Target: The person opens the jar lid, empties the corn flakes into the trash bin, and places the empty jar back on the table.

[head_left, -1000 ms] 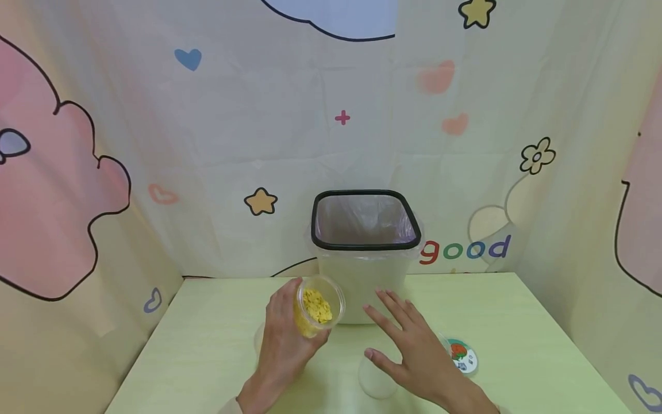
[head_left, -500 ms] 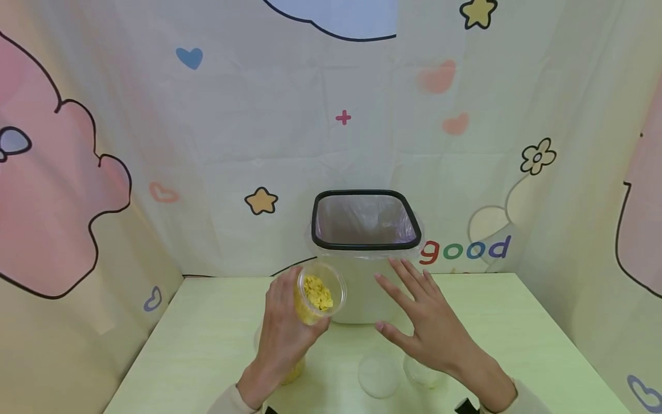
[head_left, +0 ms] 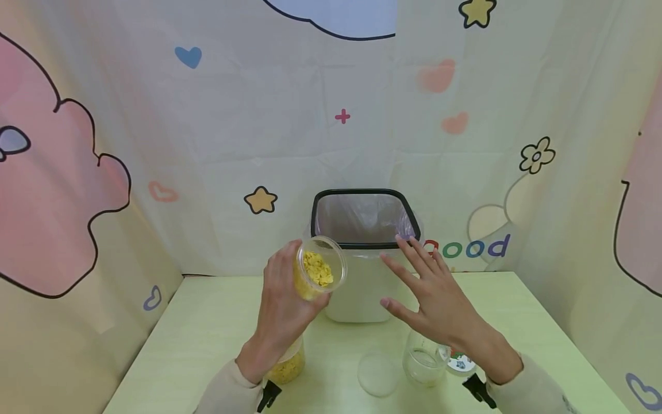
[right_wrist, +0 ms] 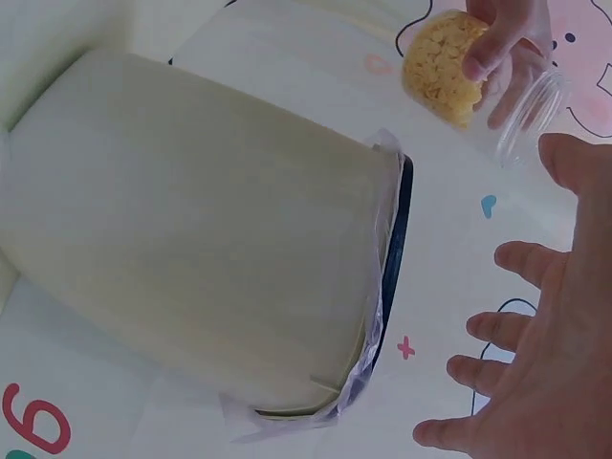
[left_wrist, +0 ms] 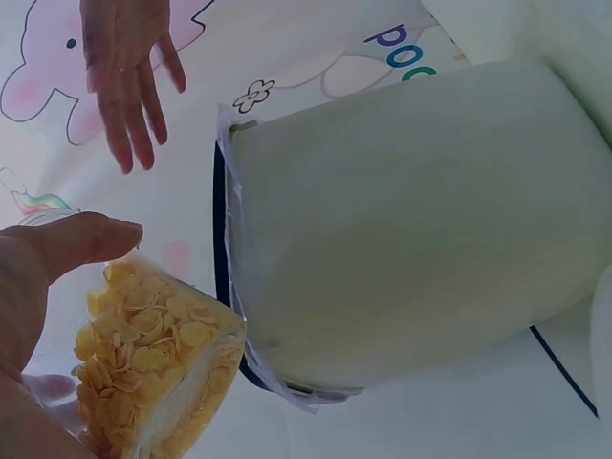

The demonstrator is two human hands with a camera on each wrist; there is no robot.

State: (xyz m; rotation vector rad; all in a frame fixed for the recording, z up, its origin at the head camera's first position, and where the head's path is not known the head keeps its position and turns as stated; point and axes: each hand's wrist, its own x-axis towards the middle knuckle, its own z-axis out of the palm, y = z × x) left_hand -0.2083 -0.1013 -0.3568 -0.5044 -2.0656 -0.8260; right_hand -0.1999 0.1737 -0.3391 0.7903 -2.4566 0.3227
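My left hand [head_left: 284,299] grips a clear plastic jar [head_left: 305,284] about half full of yellow flakes [head_left: 318,268]. The jar's uncovered mouth tilts toward the right, just in front of the trash bin's near rim. In the left wrist view the flakes [left_wrist: 143,344] show through the jar wall beside my thumb. My right hand [head_left: 439,305] hovers at the right of the bin with fingers spread, holding nothing. The pale trash bin [head_left: 362,287] has a black rim and a plastic liner [head_left: 357,218]. In the right wrist view the held jar [right_wrist: 449,72] leans, flakes lying toward its base.
Below my left wrist stands another jar [head_left: 289,365] with yellow flakes. A clear jar [head_left: 425,359] stands under my right hand. Between them lies a clear round disc [head_left: 378,375]. A printed round lid [head_left: 460,363] is partly hidden by my right hand. A printed curtain [head_left: 233,115] hangs behind the bin.
Both hands have risen toward the bin's rim, the left carrying the tilted jar. My right hand has also shifted right. The clear jar and the second flake jar below have come into fuller view.
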